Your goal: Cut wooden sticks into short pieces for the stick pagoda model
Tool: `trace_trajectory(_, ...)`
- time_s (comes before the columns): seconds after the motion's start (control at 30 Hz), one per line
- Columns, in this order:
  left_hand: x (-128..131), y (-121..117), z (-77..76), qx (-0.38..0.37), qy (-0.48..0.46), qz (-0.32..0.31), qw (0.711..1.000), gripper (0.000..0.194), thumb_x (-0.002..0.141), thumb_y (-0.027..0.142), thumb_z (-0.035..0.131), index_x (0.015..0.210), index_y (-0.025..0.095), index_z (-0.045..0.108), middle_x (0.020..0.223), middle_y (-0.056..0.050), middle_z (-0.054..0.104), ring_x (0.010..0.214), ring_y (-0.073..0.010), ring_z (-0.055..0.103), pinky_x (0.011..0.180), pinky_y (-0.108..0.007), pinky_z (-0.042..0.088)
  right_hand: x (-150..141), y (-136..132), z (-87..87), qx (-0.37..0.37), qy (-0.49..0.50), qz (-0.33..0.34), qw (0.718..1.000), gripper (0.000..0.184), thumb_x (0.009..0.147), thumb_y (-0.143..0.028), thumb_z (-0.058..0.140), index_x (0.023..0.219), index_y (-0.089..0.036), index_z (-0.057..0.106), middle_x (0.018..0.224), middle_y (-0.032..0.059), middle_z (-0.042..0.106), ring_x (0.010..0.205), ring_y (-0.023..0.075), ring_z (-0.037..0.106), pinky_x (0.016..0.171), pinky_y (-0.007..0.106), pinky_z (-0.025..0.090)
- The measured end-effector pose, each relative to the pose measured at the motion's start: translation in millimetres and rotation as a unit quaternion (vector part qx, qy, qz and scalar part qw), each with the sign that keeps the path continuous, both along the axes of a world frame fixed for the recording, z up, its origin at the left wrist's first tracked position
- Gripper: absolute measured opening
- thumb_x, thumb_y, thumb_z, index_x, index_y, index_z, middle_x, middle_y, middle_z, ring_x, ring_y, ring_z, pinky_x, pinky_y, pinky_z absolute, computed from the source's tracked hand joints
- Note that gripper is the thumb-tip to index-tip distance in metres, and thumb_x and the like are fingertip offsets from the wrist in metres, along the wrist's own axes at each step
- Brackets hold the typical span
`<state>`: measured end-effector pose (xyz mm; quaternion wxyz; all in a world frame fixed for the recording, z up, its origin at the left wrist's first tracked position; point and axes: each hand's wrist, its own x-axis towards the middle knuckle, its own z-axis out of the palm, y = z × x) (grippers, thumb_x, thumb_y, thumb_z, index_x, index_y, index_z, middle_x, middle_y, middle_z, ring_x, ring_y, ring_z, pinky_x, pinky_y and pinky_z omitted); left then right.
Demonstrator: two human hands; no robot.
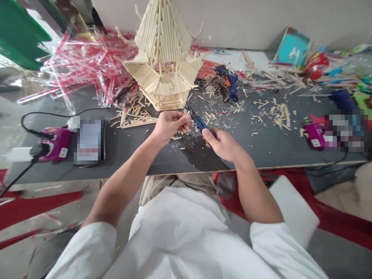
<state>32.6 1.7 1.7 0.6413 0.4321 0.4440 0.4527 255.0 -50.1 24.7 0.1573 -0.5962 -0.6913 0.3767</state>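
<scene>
My right hand (222, 143) is closed around the blue handles of a pair of pliers (200, 123), whose dark jaws point up and left. Beside the jaws, my left hand (173, 126) is pinched, fingertips together; whatever is between them is too small to make out. Just beyond both hands stands a tiered model (171, 85) built of pale wooden sticks, with a flared roof and a tall pointed top. Loose cut sticks (136, 122) lie at its left foot, and tiny chips are scattered under my hands.
Red-and-clear plastic wrappers (87, 69) heap at the back left. A blue glue gun (231, 85) lies right of the model. A purple power adapter (58, 143) with cables and a phone (89, 141) are at the left; another purple adapter (315, 135) is at the right.
</scene>
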Motion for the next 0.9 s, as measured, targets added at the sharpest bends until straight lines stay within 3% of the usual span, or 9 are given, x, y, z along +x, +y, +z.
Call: trace_trajectory(0.9, -1.1, 1.3, -1.7, -0.011, 0.065, -0.008, 0.998, 0.031, 0.092, 0.027, 0.083, 0.070, 0.010, 0.070, 0.061, -0.003, 0.069, 0.048, -0.0052, 0.058, 0.048, -0.017, 0.046, -3.1, -0.9, -8.9, 0.009, -0.041, -0.012, 0.999, 0.074, 0.098, -0.088, 0.032, 0.079, -0.023, 0.062, 0.076, 0.0069, 0.073, 0.071, 0.0219, 0.065, 0.070, 0.034, 0.039)
